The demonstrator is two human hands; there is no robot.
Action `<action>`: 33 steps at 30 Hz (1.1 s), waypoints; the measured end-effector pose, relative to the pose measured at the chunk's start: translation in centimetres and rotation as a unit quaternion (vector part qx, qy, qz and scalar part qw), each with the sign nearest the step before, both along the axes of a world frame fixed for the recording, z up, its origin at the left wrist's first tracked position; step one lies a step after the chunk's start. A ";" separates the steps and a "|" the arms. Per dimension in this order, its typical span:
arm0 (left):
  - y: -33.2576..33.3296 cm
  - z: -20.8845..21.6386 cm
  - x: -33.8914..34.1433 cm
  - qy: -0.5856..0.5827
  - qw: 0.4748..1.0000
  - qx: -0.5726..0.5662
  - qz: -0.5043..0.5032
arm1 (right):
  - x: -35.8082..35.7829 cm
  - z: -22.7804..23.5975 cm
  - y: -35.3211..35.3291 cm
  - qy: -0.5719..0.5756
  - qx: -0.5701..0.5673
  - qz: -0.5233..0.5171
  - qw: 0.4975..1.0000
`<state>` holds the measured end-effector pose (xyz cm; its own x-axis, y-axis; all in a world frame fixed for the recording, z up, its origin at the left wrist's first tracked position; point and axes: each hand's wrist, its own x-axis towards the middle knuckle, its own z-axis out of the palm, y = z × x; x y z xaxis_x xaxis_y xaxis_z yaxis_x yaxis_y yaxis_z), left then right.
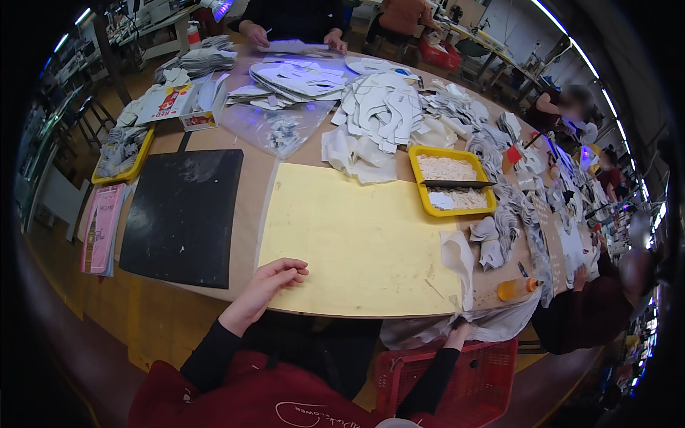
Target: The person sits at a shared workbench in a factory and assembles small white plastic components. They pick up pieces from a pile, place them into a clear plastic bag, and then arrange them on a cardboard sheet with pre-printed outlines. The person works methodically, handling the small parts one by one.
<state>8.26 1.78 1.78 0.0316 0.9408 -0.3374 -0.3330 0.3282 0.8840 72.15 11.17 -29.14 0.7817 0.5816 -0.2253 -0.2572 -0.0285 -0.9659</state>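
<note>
My left hand [267, 287] hovers over the near left edge of a yellow sheet [349, 235], its fingers loosely bent and nothing visible in them. At the table's front edge, right of the sheet, my right hand [459, 335] is closed at a grey cloth [503, 322] that hangs over the edge; its fingertips are partly hidden. Just beyond that hand, a curved off-white fabric piece [459, 264] overlaps the sheet's right edge. Below the right forearm stands a red plastic crate [492, 378].
A black board [182, 217] lies left of the sheet. At its upper right sits a divided yellow tray [417, 200] of small pale pieces. White cut panels [382, 107] are piled beyond. An orange bottle [517, 288] lies at right. Across the table, another person's hands [257, 34] hold a piece.
</note>
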 end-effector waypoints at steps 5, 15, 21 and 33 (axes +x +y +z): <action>0.3 -0.8 -0.5 -0.034 0.999 -0.003 0.003 | -1.0 2.5 -0.5 -0.050 -0.070 -0.034 0.996; 0.1 -0.8 -0.4 -0.050 0.999 0.000 0.021 | -0.9 5.3 0.3 -0.003 0.035 -0.074 0.997; 0.1 -0.8 -0.3 -0.049 0.999 0.000 0.019 | 0.3 4.5 0.4 0.055 0.017 -0.023 0.998; 0.5 0.1 -0.2 -0.006 1.000 -0.008 0.016 | -6.5 18.1 -4.0 -0.167 0.099 -0.264 0.945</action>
